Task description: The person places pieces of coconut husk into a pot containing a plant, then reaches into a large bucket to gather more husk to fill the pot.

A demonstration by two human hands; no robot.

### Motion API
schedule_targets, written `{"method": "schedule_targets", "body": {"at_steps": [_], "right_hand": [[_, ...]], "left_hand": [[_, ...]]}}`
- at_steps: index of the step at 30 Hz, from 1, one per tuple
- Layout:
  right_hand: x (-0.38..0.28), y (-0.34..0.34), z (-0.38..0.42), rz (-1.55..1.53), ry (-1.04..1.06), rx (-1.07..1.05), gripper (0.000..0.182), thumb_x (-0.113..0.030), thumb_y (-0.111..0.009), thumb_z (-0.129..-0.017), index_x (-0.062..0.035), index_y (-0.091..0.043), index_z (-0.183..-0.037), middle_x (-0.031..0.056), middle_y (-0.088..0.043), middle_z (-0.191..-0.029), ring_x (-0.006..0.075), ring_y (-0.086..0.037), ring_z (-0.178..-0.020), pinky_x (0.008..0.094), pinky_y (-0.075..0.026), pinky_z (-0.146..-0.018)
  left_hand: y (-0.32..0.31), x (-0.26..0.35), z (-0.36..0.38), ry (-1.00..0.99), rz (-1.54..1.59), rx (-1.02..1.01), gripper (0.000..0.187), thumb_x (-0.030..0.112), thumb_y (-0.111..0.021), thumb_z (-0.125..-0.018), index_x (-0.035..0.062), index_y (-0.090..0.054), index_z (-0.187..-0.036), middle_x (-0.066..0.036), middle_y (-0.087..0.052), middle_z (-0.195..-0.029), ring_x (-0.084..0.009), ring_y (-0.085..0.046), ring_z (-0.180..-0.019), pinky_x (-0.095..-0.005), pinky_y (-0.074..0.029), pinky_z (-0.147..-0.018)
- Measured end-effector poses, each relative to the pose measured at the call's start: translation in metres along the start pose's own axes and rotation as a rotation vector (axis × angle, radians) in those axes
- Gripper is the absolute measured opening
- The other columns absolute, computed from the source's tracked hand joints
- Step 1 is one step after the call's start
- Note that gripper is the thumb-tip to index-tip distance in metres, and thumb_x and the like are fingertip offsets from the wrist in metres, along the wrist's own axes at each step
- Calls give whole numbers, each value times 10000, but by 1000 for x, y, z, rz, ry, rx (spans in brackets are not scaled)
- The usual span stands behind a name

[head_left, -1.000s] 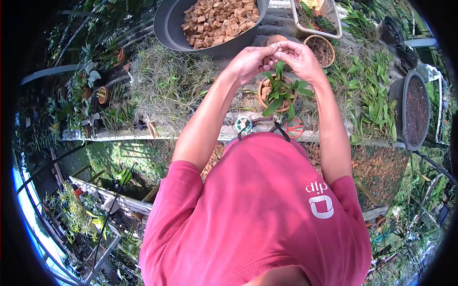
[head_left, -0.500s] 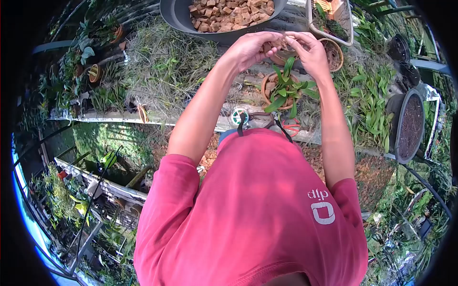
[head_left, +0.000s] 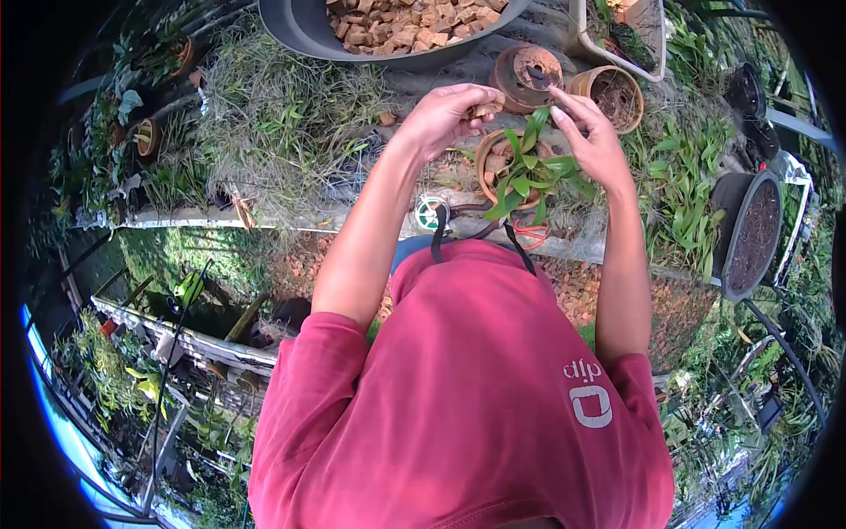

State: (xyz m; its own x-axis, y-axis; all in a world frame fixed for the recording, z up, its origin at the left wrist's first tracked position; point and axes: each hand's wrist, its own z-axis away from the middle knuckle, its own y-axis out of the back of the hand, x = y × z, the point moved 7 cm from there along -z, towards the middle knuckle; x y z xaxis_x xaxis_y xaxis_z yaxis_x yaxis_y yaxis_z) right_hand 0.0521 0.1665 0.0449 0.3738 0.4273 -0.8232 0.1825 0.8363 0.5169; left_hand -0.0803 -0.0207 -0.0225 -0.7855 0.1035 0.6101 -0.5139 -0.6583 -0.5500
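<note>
My left hand [head_left: 441, 123] is closed around a few brown coconut husk chunks [head_left: 486, 108], just left of a potted plant. My right hand [head_left: 597, 145] is held out on the plant's other side, thumb and fingers apart, with nothing visible in it. Between and below the hands is a leafy green plant [head_left: 526, 167] in a clay pot [head_left: 484, 167], where more brown chunks show around the stems. Beyond the fingertips lies a tipped clay pot [head_left: 513, 70], with another clay pot [head_left: 627, 99] beside it.
A large dark basin [head_left: 295, 31] full of brown chunks stands at the far side. A pale rectangular tub [head_left: 582, 31] is at upper right. Dry grassy plants [head_left: 282, 115] cover the bench's left, leafy plants [head_left: 679, 194] its right. A black pot of soil [head_left: 753, 229] stands far right.
My hands have come apart and drawn nearer to me; the right one has opened. The chunks stay in the left hand. The clay pots behind are now more exposed.
</note>
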Motion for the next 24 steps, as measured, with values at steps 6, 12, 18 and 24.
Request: {"method": "schedule_targets", "body": {"at_steps": [6, 12, 18, 24], "right_hand": [[25, -33, 20, 1, -175, -184, 1027, -526, -868, -852, -46, -402, -1631, 194, -527, -1533, 305, -552, -1372, 429, -527, -1062], [-13, -39, 56, 188, 79, -107, 504, -347, -853, -891, -52, -731, -1282, 122, -628, -1199, 327, -611, -1172, 436, -519, -1005], [5, -60, 88, 61, 13, -139, 412, -297, -803, -942, -31, -719, -1245, 157, -670, -1247, 353, -652, -1185, 439, -519, -1033], [17, -63, 91, 6, 22, -74, 401, -297, -855, -892, -36, -722, -1166, 160, -611, -1304, 344, -625, -1236, 437, -529, -1029]], "left_hand": [[27, -27, -3, -58, -434, 110, 254, 177, -678, -1015, 14, -753, -1196, 11, -723, -989, -65, -560, -771, -223, -464, -723], [8, -49, -1, -99, -563, 13, 279, 246, -708, -1049, 60, -743, -1253, 9, -751, -1094, -42, -634, -928, -243, -529, -819], [7, -55, -11, -67, -652, -11, 282, 233, -710, -1047, 61, -738, -1269, -8, -757, -1158, -54, -657, -980, -248, -539, -869], [-11, -65, -8, -41, -703, -168, 281, 207, -725, -1029, 49, -741, -1260, -36, -753, -1214, -115, -694, -1037, -311, -558, -951]]}}
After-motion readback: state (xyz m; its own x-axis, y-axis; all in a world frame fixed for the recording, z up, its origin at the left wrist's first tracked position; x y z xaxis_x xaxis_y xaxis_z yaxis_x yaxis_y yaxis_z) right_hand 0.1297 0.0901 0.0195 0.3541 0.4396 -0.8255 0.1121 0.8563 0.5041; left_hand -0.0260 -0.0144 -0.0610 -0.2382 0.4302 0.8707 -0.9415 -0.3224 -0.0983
